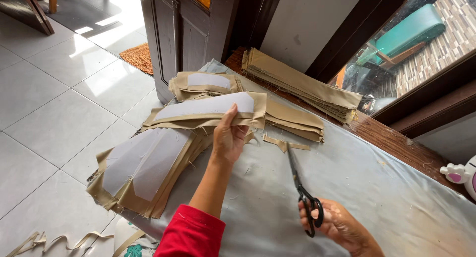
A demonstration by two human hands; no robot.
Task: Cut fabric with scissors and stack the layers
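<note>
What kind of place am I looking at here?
Probably a small home sewing workshop: stacks of tan fabric pieces with grey patterns on a cloth-covered table, and black scissors in the right hand.

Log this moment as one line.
left hand: grips fabric stack | right hand: holds scissors, blades at strip | table

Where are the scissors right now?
The black scissors are in the person's right hand, low and right of centre in the head view, blades pointing at a loose tan strip on the table.

No packages, labels, signs, screens — none visible
</note>
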